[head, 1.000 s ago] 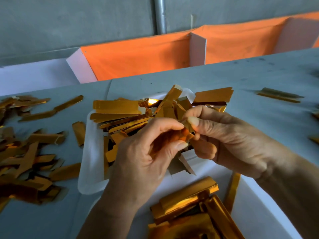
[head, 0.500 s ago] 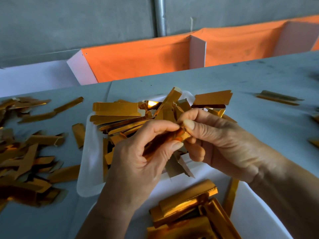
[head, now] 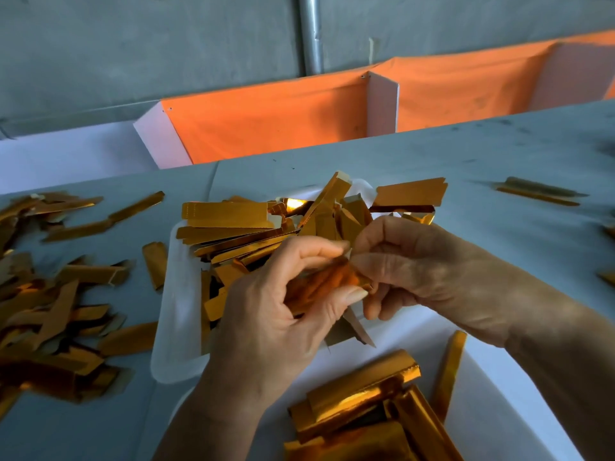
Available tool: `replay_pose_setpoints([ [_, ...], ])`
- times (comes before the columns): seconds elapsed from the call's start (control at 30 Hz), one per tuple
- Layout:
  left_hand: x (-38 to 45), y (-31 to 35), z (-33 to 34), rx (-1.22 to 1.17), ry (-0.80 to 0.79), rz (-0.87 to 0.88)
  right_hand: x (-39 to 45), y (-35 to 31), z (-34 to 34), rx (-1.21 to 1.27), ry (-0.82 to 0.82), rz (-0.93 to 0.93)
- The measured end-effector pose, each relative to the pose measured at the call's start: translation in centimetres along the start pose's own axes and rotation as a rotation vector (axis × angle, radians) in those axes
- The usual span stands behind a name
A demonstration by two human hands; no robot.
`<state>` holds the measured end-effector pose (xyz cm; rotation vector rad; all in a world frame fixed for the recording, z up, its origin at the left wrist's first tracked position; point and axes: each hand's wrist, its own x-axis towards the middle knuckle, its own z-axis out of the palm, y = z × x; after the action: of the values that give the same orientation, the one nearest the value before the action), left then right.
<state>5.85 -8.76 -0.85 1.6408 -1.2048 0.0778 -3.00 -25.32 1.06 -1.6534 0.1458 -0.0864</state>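
My left hand (head: 276,314) and right hand (head: 429,274) pinch 1 gold foil card strip (head: 324,282) above the white tray (head: 176,294), folding it.

Two grips up: left grip (head: 283,311), right grip (head: 426,274). One gold strip (head: 329,281) between them. One tray (head: 176,311), and the strips piled in it are well past counting. Second heap (head: 50,311) loose on the one bench (head: 499,154) at left, also uncountable. One short strip (head: 154,264) alone beside the tray. A pair (head: 539,191) far right, so two. Near edge, a folded stack (head: 359,394), number unclear, plus one lone strip (head: 449,371). Behind: one pipe (head: 311,34), three dividers (head: 159,138), two full orange panels (head: 266,128).
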Motion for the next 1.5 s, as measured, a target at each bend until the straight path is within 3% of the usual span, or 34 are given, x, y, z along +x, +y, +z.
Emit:
replay_pose_setpoints([
  [0.07,0.0,-0.1,-0.1,0.006,0.051,-0.007,0.2,0.1,0.1,-0.147,0.031,0.019],
  [0.17,0.2,-0.3,-0.2,0.092,0.2,0.016,0.1,0.2,0.1,-0.191,-0.042,0.07],
  [0.3,0.2,-0.8,-0.5,0.144,0.413,0.032,0.0,0.1,-0.6,-0.236,-0.021,0.102],
  [0.43,0.1,-1.3,-0.7,0.138,0.481,-0.05,-0.1,0.1,-1.1,-0.202,0.039,0.093],
  [0.53,0.1,-1.3,-0.8,0.038,0.438,-0.168,-0.3,-0.2,-1.3,-0.161,0.042,0.064],
  [0.67,0.0,-1.0,-0.7,-0.075,0.259,-0.246,-0.1,-0.2,-0.6,-0.149,-0.033,0.024],
  [1.0,0.0,-1.1,-0.5,-0.204,0.125,-0.215,-0.4,-0.3,-1.4,-0.128,-0.035,-0.041],
  [1.1,0.1,-1.6,-0.7,-0.348,0.242,-0.226,-0.8,-0.3,-3.0,-0.104,-0.077,0.0],
  [1.23,0.1,-2.4,-1.2,-0.278,0.514,-0.237,-1.4,-0.7,-4.7,-0.096,-0.396,0.227],
  [1.3,0.1,-2.8,-1.2,-0.219,0.605,-0.26,-1.6,-0.5,-5.3,-0.218,-0.443,0.347],
  [1.4,0.0,-3.2,-1.2,-0.088,0.685,-0.293,-1.5,-0.7,-5.3,-0.39,-0.169,0.275],
  [1.5,0.0,-3.2,-1.0,0.029,0.691,-0.327,-0.7,-0.5,-3.9,-0.178,0.114,-0.043],
])
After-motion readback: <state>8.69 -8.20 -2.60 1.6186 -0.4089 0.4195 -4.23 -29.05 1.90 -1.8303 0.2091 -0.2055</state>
